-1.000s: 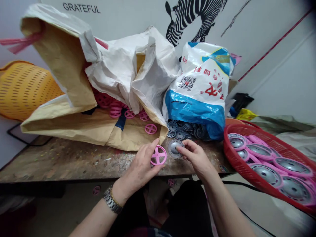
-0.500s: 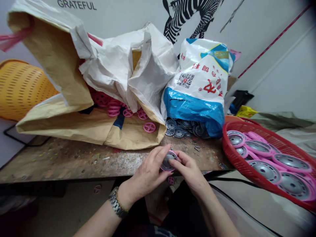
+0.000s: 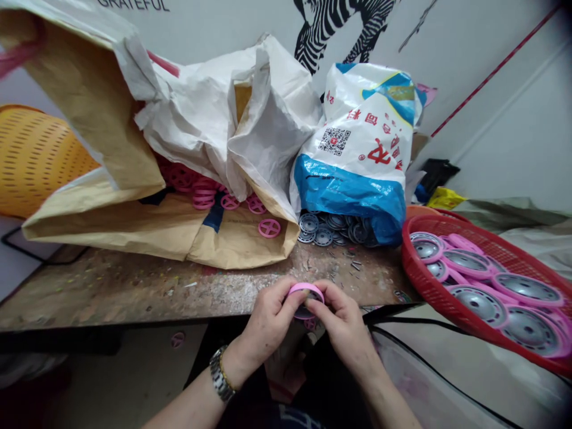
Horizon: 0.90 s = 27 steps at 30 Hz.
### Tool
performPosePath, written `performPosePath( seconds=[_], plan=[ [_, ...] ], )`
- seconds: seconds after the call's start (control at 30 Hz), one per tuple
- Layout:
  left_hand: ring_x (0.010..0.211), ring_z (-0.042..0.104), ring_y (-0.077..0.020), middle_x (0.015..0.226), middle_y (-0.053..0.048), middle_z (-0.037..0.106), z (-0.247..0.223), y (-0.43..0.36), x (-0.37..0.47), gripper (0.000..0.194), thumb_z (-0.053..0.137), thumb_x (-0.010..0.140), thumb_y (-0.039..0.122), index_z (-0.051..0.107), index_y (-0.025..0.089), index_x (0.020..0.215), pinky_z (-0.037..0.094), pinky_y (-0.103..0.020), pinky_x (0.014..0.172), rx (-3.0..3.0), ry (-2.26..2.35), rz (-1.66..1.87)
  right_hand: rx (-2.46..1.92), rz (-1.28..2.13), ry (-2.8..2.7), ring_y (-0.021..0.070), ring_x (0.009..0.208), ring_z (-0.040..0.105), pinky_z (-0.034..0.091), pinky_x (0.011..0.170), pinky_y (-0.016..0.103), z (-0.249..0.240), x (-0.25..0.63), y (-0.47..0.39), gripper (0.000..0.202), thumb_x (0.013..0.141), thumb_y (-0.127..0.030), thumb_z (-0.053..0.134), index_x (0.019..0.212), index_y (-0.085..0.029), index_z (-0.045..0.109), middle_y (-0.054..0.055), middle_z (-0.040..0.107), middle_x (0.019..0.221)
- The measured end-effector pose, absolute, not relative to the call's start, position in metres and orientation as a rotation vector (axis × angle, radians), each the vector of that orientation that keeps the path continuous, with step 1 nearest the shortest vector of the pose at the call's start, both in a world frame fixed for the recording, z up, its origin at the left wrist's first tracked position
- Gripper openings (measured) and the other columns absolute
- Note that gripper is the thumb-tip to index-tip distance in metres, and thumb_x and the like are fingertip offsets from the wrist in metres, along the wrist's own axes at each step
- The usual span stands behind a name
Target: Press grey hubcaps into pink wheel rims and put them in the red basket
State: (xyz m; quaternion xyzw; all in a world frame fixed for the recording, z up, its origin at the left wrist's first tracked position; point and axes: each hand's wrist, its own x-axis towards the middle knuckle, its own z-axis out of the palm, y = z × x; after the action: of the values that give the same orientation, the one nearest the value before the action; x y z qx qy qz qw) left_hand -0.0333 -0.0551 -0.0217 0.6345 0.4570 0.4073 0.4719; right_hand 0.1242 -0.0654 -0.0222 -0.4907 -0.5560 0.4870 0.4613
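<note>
Wheel [image 3: 308, 286], pink-rimmed and grey inside, is hovering at the near edge of the bench [image 3: 134, 286], around its middle. It is tilting, its pink far rim rising uppermost and its grey inner side showing below, under the thumbs. Being round, it is showing its widest span left to right, roughly along the bench's near edge.

The wheel is sitting between the two hands, touching both. The left hand [image 3: 270, 310] is pinching its left side and the right hand [image 3: 344, 316] its right, both thumbs pressing in on the grey part near its centre. A watch [image 3: 221, 374] is circling the left wrist.

Just beyond, small pins [image 3: 356, 264] are lying on the bench, right of its middle. Farther back on it, grey discs [image 3: 323, 235] are spilling from under a blue-and-white bag [image 3: 357, 179]. On the bench's left half a paper sack [image 3: 134, 232] is gaping, pink rings [image 3: 269, 227] lying inside.

At the bench's right end, a red basket [image 3: 420, 286] is holding other wheels [image 3: 529, 330]. A yellow basket [image 3: 36, 161] is standing by its left end, and a fallen ring [image 3: 177, 339] is lying on the floor below.
</note>
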Motion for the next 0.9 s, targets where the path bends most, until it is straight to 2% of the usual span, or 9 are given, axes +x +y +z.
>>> performPosePath(
  seconds=[0.17,0.37,0.43,0.53,0.6,0.73,0.9],
  plan=[
    [0.067,0.054,-0.0141,0.075,0.0,0.056,-0.027,-0.054,-0.03,0.032,0.051,0.097,0.045,0.063,0.019,0.083,0.042,-0.021,0.054,1.518,1.129,0.989,-1.203,1.264,-1.33,0.0162,0.073,0.053,0.044,0.068,0.026,-0.035,0.126,-0.064,0.018,0.084,-0.038,0.067,0.086,-0.02,0.067,-0.001,0.059,0.076],
    [0.054,0.053,-0.012,0.07,0.002,0.055,-0.026,-0.051,-0.031,0.036,0.045,0.098,0.051,0.061,0.018,0.094,0.042,-0.021,0.045,1.334,1.085,0.911,-1.165,1.353,-1.29,0.0174,0.078,0.058,0.046,0.072,0.027,-0.028,0.128,-0.058,0.029,0.086,-0.048,0.067,0.092,-0.019,0.067,0.001,0.064,0.082],
    [0.057,0.058,-0.0123,0.076,0.002,0.058,-0.024,-0.051,-0.033,0.032,0.05,0.097,0.048,0.061,0.02,0.107,0.046,-0.021,0.048,1.378,1.021,0.857,-1.171,1.315,-1.277,0.0179,0.08,0.058,0.046,0.073,0.027,-0.024,0.13,-0.058,0.031,0.087,-0.051,0.065,0.091,-0.02,0.067,0.001,0.065,0.083],
    [0.063,0.061,-0.0123,0.087,0.001,0.061,-0.022,-0.054,-0.036,0.034,0.061,0.093,0.033,0.056,0.024,0.125,0.049,-0.022,0.055,1.483,0.941,0.776,-1.18,1.238,-1.279,0.0182,0.082,0.059,0.045,0.074,0.026,-0.02,0.133,-0.061,0.031,0.091,-0.05,0.059,0.089,-0.02,0.066,0.001,0.065,0.082],
    [0.063,0.061,-0.0119,0.087,0.001,0.061,-0.022,-0.057,-0.035,0.033,0.059,0.093,0.027,0.056,0.024,0.126,0.05,-0.022,0.057,1.517,0.942,0.78,-1.206,1.174,-1.308,0.0174,0.08,0.058,0.044,0.073,0.025,-0.02,0.134,-0.065,0.03,0.094,-0.048,0.056,0.088,-0.02,0.066,0.001,0.064,0.081],
    [0.06,0.058,-0.0116,0.081,0.002,0.059,-0.021,-0.063,-0.026,0.024,0.054,0.096,0.03,0.058,0.022,0.118,0.049,-0.023,0.057,1.57,0.954,0.845,-1.251,1.058,-1.342,0.0161,0.075,0.056,0.043,0.069,0.024,-0.019,0.137,-0.069,0.029,0.096,-0.045,0.054,0.086,-0.02,0.066,0.0,0.062,0.078],
    [0.091,0.064,-0.0191,0.099,-0.003,0.067,-0.01,-0.059,-0.02,0.03,0.055,0.097,0.028,0.057,0.022,0.125,0.052,-0.03,0.082,1.763,0.915,0.897,-1.281,1.021,-1.399,0.0163,0.076,0.06,0.047,0.068,0.024,-0.004,0.147,-0.069,0.03,0.095,-0.046,0.055,0.087,-0.021,0.067,0.001,0.066,0.081]
  ],
)
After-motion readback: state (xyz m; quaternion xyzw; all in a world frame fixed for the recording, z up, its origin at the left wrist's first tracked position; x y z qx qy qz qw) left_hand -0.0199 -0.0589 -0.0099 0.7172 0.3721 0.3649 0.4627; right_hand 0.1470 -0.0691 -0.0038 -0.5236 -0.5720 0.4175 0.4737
